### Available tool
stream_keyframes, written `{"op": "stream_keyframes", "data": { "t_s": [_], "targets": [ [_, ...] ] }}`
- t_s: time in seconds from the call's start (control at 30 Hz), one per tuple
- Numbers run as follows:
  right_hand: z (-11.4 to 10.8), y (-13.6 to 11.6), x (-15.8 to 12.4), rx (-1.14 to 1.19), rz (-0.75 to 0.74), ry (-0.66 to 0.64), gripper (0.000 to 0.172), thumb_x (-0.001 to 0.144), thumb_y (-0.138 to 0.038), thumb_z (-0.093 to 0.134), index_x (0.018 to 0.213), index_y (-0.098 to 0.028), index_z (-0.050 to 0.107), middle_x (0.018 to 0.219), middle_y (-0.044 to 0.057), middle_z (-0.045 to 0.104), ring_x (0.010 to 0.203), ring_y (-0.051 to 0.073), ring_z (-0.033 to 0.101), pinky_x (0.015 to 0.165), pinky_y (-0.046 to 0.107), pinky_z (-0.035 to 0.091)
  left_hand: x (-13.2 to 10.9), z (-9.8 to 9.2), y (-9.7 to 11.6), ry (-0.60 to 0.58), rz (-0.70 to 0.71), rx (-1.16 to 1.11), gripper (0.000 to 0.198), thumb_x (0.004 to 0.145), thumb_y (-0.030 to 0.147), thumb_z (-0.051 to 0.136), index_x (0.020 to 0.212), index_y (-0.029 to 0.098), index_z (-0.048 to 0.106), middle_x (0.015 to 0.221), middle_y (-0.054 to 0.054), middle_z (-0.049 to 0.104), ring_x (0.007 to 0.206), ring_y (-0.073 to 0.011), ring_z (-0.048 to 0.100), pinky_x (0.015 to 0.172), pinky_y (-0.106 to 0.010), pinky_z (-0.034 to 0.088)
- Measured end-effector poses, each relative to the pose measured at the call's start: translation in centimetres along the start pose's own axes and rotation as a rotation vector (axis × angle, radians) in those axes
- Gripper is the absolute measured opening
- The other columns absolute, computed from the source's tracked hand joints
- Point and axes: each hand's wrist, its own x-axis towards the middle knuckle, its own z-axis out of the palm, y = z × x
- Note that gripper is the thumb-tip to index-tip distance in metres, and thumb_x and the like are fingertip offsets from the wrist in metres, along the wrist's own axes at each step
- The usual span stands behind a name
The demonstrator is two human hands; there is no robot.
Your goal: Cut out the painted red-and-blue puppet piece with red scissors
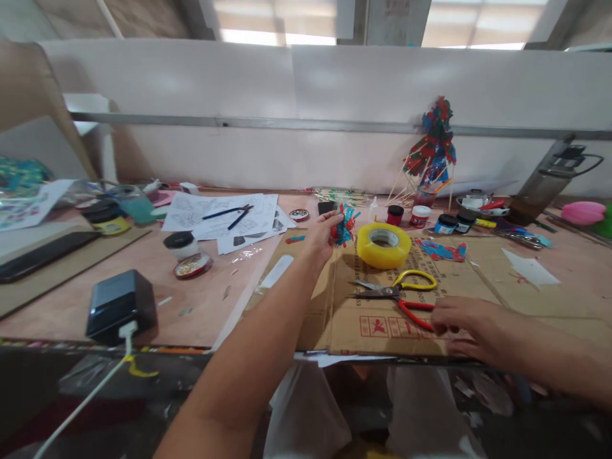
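My left hand is closed on a small bundle of red and blue strips, held up over the cardboard sheet. Low on the right, my right hand has its fingers bent and apart, with the fingertips at the red handle of the scissors. Whether they touch the handle I cannot tell. The scissors lie with blades parted, one handle yellow and one red. Behind them sits a yellow roll of tape. A flat red and blue cutout lies to its right.
At the back stands a red, blue and green figure on sticks. Paint jars and a tall bottle are nearby. Pliers rest on printed sheets. A dark box with a white cable stands front left.
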Motion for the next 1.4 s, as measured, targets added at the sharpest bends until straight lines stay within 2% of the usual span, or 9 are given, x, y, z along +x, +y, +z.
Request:
{"op": "stream_keyframes", "data": {
  "t_s": [0.07, 0.17, 0.23, 0.37, 0.5, 0.8, 1.07, 1.27, 1.4],
  "targets": [
    [0.2, -0.6, 1.0, 0.007, 0.025, 0.094, 0.016, 0.096, -0.029, 0.055, 0.102, -0.025, 0.071, 0.105, 0.009, 0.072, 0.093, 0.024, 0.065, 0.081, 0.032, 0.049, -0.1, 0.0, 0.0, 0.006, 0.003, 0.003, 0.017, 0.072, 0.006, 0.076, 0.080, 0.017, 0.067, 0.066, -0.002, 0.070, 0.053, -0.0124, 0.062, 0.053, -0.024, 0.050],
    [0.2, -1.8, 4.6, 0.003, 0.029, 0.203, 0.014, 0.095, -0.023, 0.054, 0.092, -0.025, 0.068, 0.093, 0.006, 0.071, 0.083, 0.021, 0.065, 0.075, 0.030, 0.049, -0.2, -0.1, 0.0, 0.007, 0.009, 0.012, 0.016, 0.072, 0.007, 0.076, 0.080, 0.017, 0.067, 0.066, -0.003, 0.070, 0.054, -0.0131, 0.063, 0.053, -0.024, 0.050],
    [0.5, -2.4, 7.6, -0.033, -0.021, 0.288, 0.015, 0.095, -0.021, 0.056, 0.101, -0.025, 0.068, 0.105, 0.008, 0.072, 0.095, 0.023, 0.065, 0.085, 0.033, 0.049, -0.2, -0.1, 0.0, 0.002, 0.013, 0.020, 0.016, 0.073, 0.007, 0.076, 0.082, 0.017, 0.067, 0.069, -0.004, 0.072, 0.056, -0.0137, 0.064, 0.054, -0.024, 0.050],
    [1.6, -2.6, 12.6, -0.221, -0.061, 0.236, 0.017, 0.094, -0.018, 0.059, 0.108, -0.017, 0.069, 0.112, 0.013, 0.069, 0.102, 0.025, 0.064, 0.086, 0.034, 0.048, 0.0, -0.2, 0.1, -0.006, 0.022, 0.034, 0.018, 0.070, 0.008, 0.077, 0.083, 0.016, 0.067, 0.072, -0.004, 0.073, 0.058, -0.0138, 0.066, 0.053, -0.023, 0.048],
    [2.4, -3.0, 15.0, -0.350, 0.017, 0.122, 0.020, 0.094, -0.017, 0.058, 0.111, -0.013, 0.069, 0.111, 0.017, 0.070, 0.097, 0.027, 0.067, 0.079, 0.032, 0.049, 0.0, 0.0, 0.2, -0.011, 0.022, 0.039, 0.020, 0.068, 0.008, 0.078, 0.081, 0.016, 0.066, 0.070, -0.002, 0.072, 0.058, -0.0134, 0.066, 0.053, -0.022, 0.048],
    [2.3, -2.7, 15.3, -0.298, 0.068, 0.191, 0.019, 0.091, -0.021, 0.057, 0.095, -0.014, 0.074, 0.095, 0.015, 0.075, 0.082, 0.026, 0.068, 0.068, 0.031, 0.044, -0.7, 0.3, 0.6, 0.001, 0.018, 0.024, 0.022, 0.067, 0.009, 0.080, 0.082, 0.016, 0.066, 0.068, -0.001, 0.070, 0.055, -0.0124, 0.063, 0.055, -0.024, 0.051],
    [1.8, -1.0, 15.6, -0.115, 0.118, 0.304, 0.021, 0.093, -0.018, 0.055, 0.084, -0.016, 0.074, 0.085, 0.009, 0.076, 0.076, 0.020, 0.064, 0.068, 0.028, 0.041, -0.8, 0.2, 0.5, -0.017, 0.012, 0.046, 0.017, 0.069, 0.008, 0.078, 0.078, 0.016, 0.067, 0.069, -0.001, 0.071, 0.058, -0.0125, 0.064, 0.055, -0.024, 0.050],
    [1.1, -0.6, 15.2, -0.003, 0.085, 0.325, 0.030, 0.098, -0.017, 0.049, 0.078, -0.015, 0.071, 0.081, 0.010, 0.074, 0.071, 0.019, 0.061, 0.068, 0.028, 0.040, -0.6, -0.1, 0.2, -0.034, 0.022, 0.089, 0.015, 0.070, 0.007, 0.078, 0.077, 0.016, 0.068, 0.069, -0.002, 0.071, 0.057, -0.0121, 0.063, 0.053, -0.023, 0.050],
    [0.8, -0.4, 14.8, 0.021, 0.063, 0.361, 0.027, 0.097, -0.018, 0.051, 0.078, -0.016, 0.069, 0.083, 0.009, 0.073, 0.074, 0.019, 0.060, 0.070, 0.030, 0.040, -0.9, 0.0, 0.3, -0.061, 0.013, 0.107, 0.018, 0.067, 0.010, 0.083, 0.077, 0.017, 0.070, 0.070, -0.002, 0.072, 0.057, -0.0120, 0.063, 0.052, -0.022, 0.051]
  ]
}}
